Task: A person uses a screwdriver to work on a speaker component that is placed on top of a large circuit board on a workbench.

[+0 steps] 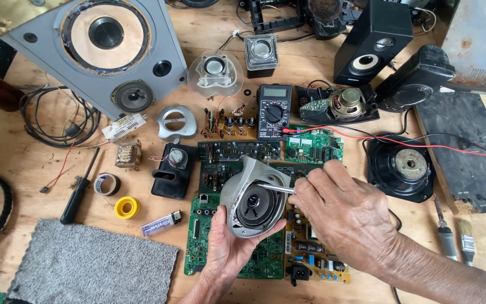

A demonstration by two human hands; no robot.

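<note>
The wooden workbench (23, 163) spreads under everything I see. Biggest on it is the grey speaker cabinet (108, 53), lying face up at the far left with its large cone and a smaller driver below. Near my left elbow lies a grey carpet piece (91, 264). At the far right sit a black bookshelf speaker (373, 39) and, nearer me, a bare black driver (403, 167) with red leads running across it. Directly below my hands several green circuit boards (220, 247) lie side by side, flat on the wood.

My right hand (344, 211) comes in from the right, fingers closed around a thin metal tool (274, 188) whose tip rests on the small silver speaker (254, 200). My left hand (229, 247) cups that speaker from beneath, fingers wrapped on its lower edge, holding it tilted above the boards, cone facing up and toward me.

Behind it a black multimeter (274, 111) lies flat in the middle of the bench. Left of the boards lie a black-handled screwdriver (80, 194), a roll of tape (107, 184), a yellow tape spool (126, 207) and a clear lighter (161, 223). At the right edge rests a small paintbrush (467, 241).
</note>
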